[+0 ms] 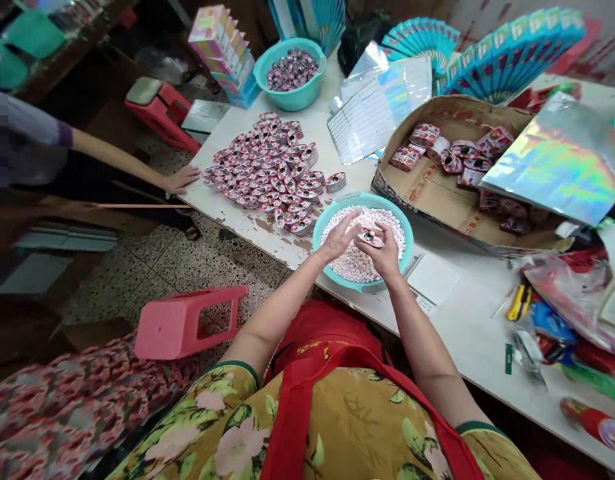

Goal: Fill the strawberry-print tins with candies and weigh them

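A turquoise basin [408, 250] full of small white pellets [350, 267], like candies, stands at the table's near edge. Over it, my right hand [385, 252] grips a small red-and-white printed box [370, 237] with a dark opening on its upper side. My left hand [339, 239] hovers over the pellets just left of that box, its fingers stretched out; whether its fingertips touch anything is hard to see. To the left of the basin lies a large spread of similar small printed boxes [267, 173].
A second turquoise basin [292, 97] of small dark-pink pieces is farther back. At right are a cardboard tray [412, 180] with printed boxes, a silvery sheet [557, 160] and a white scale [432, 279]. Another person's hand [182, 180] rests on the table's left edge. A pink stool [182, 323] stands below.
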`<state>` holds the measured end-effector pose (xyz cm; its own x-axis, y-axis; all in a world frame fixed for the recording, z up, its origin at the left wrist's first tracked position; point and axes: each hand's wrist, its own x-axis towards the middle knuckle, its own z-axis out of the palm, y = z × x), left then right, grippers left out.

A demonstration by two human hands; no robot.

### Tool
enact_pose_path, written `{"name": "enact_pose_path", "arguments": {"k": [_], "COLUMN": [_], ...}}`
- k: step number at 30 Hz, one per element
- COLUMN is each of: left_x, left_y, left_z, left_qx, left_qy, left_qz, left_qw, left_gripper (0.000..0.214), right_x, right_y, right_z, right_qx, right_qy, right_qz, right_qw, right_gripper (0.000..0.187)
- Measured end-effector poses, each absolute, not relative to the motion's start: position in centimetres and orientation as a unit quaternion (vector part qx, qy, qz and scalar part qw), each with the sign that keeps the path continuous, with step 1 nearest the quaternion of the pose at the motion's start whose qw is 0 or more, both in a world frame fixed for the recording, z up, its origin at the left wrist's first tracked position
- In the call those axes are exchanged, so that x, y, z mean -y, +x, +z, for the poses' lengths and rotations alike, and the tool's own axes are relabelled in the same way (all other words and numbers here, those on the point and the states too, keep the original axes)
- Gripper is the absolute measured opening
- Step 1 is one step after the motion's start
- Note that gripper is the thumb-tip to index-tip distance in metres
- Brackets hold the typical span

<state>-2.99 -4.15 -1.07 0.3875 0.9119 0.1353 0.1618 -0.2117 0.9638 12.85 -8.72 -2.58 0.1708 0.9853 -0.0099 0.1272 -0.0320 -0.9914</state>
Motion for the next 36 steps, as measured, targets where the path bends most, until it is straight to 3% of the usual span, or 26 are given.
{"name": "enact_pose_path", "arguments": {"k": [6,10,13,18,24,27,32,36], "left_x": [5.0,3.2,0.4,-2.0,0.9,1.2,0.4,0.0], "left_y": [-1.9,-3.7,-5.7,-4.3,0.6,0.7,0.2,0.8], "left_z": [-3.5,-3.2,-4.3,-7.9,-8.2,-8.3,-9.1,-8.8], "left_qx": [-0.341,-0.337,-0.426,-0.419,-0.361,-0.327,-0.387,-0.482], "left_qy": [0.813,0.790,0.744,0.815,0.895,0.916,0.873,0.712], "left_qz": [0.356,0.395,0.391,0.215,0.069,0.019,0.051,0.144], "left_qw": [0.309,0.327,0.335,0.337,0.252,0.233,0.293,0.489], "left_gripper": [0.051,0.047,0.044,0.034,0.057,0.049,0.025,0.028], "right_x": [8.3,8.3,8.5,9.8,12.5,14.4,18.5,20.2], "right_y": [13.1,13.0,12.7,12.8,13.6,14.9,19.8,24.7], "right_z": [-2.3,-1.6,-1.5,-1.7,-1.1,-1.0,-1.8,-4.4], "right_qx": [0.491,0.519,0.499,0.388,0.265,0.211,0.149,0.179], "right_qy": [-0.618,-0.629,-0.651,-0.682,-0.711,-0.726,-0.741,-0.774], "right_qz": [0.347,0.283,0.261,0.286,0.258,0.209,0.123,0.135], "right_qw": [0.507,0.506,0.509,0.551,0.598,0.620,0.643,0.592], "right_gripper": [0.069,0.047,0.044,0.054,0.062,0.062,0.064,0.059]}}
